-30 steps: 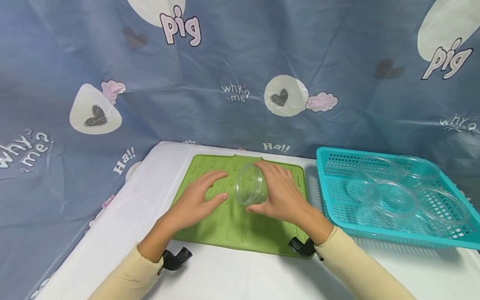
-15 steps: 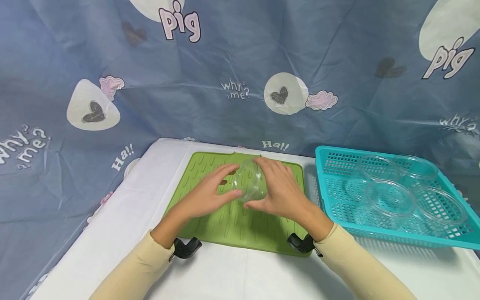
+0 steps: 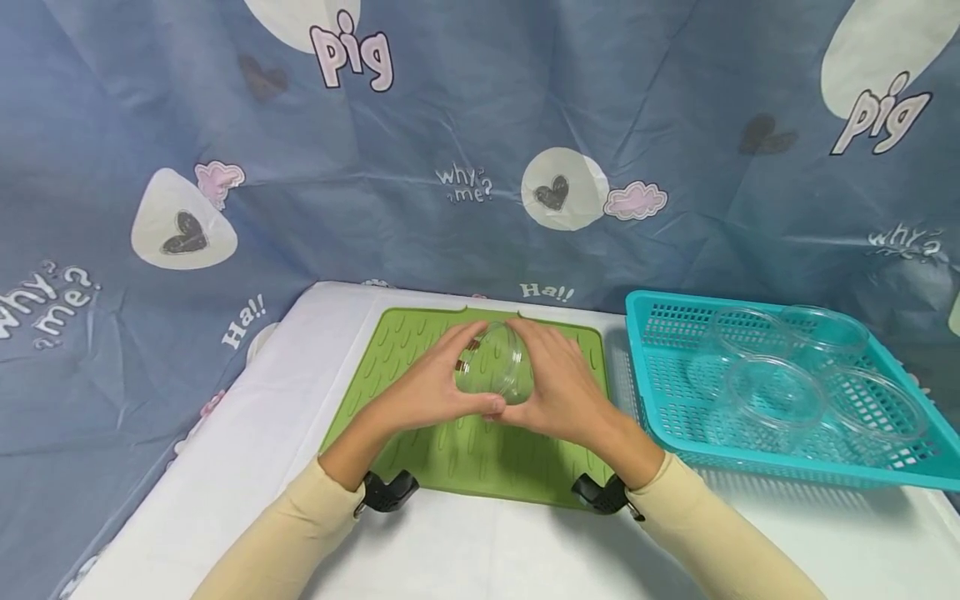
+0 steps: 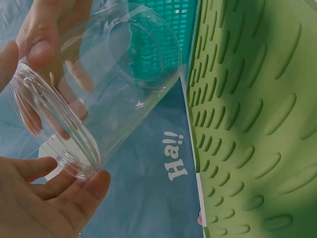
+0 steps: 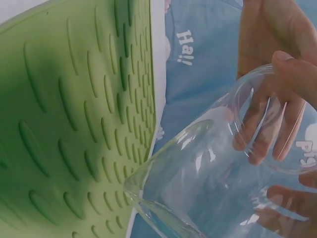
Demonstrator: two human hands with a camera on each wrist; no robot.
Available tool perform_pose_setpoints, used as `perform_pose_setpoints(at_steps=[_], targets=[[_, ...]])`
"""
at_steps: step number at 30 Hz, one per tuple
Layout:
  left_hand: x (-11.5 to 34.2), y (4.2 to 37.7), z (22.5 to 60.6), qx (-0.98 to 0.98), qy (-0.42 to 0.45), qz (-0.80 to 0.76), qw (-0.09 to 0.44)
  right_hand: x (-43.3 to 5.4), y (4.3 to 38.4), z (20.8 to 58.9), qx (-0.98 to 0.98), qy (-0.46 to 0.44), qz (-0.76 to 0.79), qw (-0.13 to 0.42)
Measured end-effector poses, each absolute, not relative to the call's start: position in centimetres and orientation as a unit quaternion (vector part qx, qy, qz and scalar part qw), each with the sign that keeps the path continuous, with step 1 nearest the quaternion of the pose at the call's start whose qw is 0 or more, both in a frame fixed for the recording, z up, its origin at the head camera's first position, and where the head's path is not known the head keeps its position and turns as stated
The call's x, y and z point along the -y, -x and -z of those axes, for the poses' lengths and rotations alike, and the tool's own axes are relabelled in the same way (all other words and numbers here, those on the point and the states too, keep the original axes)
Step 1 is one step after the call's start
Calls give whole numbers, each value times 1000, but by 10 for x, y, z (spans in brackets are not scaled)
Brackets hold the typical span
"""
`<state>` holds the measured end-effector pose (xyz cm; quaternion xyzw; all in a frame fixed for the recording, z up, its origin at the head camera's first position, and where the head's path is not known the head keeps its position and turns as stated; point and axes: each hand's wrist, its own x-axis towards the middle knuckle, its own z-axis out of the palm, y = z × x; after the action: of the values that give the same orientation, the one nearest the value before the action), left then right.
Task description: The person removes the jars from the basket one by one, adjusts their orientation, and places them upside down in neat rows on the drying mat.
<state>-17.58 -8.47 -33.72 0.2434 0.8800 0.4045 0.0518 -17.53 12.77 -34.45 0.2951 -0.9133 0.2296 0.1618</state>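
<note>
A clear, see-through jar (image 3: 491, 367) is held on its side above a green ridged mat (image 3: 435, 454). My right hand (image 3: 558, 383) grips it from the right, thumb below and fingers over the top. From the left, my left hand (image 3: 427, 387) curls round the open end, and the two thumbs meet near its lower edge. In the left wrist view, fingertips (image 4: 99, 181) press the ringed rim of the jar (image 4: 64, 114), and its round base tilts up to the right. The right wrist view shows the left fingers through the jar's glassy wall (image 5: 198, 163).
On the right stands a turquoise mesh basket (image 3: 641, 350) holding several clear jars (image 3: 776, 392) with their round rims upward. A white cloth (image 3: 480, 550) covers the table. Behind it hangs a blue printed curtain (image 3: 420, 108).
My left hand has moved right, from an apart position, onto the jar's open end. The right hand has kept its grip and stayed nearly in place.
</note>
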Motion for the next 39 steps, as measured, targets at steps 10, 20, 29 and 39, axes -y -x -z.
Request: perform_pose_setpoints(at_steps=[10, 20, 29, 39], targets=[[82, 178, 338, -884, -243, -397, 38, -130, 175, 345, 911, -299, -230, 169], [86, 175, 336, -891, -239, -382, 48, -128, 167, 346, 912, -305, -224, 159], [87, 171, 338, -888, -248, -387, 18, -128, 162, 346, 909, -310, -228, 160], [86, 170, 342, -884, -257, -391, 8, -142, 156, 352, 920, -287, -237, 121]])
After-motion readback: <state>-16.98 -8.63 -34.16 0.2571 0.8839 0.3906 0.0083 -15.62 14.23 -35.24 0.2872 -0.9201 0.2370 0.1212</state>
